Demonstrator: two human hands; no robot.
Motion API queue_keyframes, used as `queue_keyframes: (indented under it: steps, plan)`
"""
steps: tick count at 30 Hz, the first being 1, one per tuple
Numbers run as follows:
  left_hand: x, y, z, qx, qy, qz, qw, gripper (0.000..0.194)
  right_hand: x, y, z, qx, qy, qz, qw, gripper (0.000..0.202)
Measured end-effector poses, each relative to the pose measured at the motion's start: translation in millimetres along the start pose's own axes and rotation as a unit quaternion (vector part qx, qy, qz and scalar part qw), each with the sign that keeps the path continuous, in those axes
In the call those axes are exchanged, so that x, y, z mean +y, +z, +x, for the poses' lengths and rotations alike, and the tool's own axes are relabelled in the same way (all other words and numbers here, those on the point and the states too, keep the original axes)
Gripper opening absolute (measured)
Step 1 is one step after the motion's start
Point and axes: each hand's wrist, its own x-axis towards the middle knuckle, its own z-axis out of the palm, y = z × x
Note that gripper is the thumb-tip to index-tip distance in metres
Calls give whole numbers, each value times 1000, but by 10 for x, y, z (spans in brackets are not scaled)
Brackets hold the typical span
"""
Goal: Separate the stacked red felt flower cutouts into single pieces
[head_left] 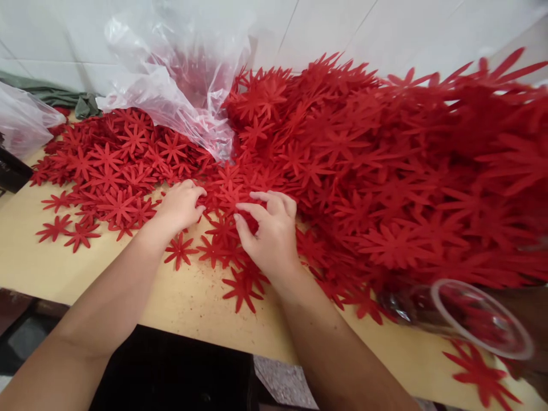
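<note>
Many red flower-shaped pieces lie heaped on the pale table (205, 302), in a smaller pile (107, 165) at left and a much larger pile (368, 171) at right. My left hand (182, 204) rests at the right edge of the smaller pile, fingers curled; whether they pinch anything is hidden. Over the pieces between the piles, my right hand (272, 231) has its thumb and fingers apart, with nothing visibly held. A single red flower piece (180, 251) lies on the table just below my left hand.
A clear plastic bag (184, 97) stands behind the piles against the white wall (317, 28). Another plastic bag (25, 117) and dark green cloth (55, 94) are at far left. A transparent container (479, 319) lies tipped at the lower right.
</note>
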Motion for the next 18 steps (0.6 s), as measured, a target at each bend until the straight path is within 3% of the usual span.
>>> queue_keyframes:
  steps: [11, 15, 18]
  plan:
    - [60, 104, 49, 126, 32, -169, 977, 46, -5, 36, -2, -10, 12, 22, 1000, 14]
    - [90, 66, 72, 184, 32, -266, 946, 48, -17, 41, 9, -8, 25, 34, 999, 17]
    - [135, 43, 96, 204, 10, -373, 905, 49, -18, 50, 27, -2, 34, 48, 998, 22]
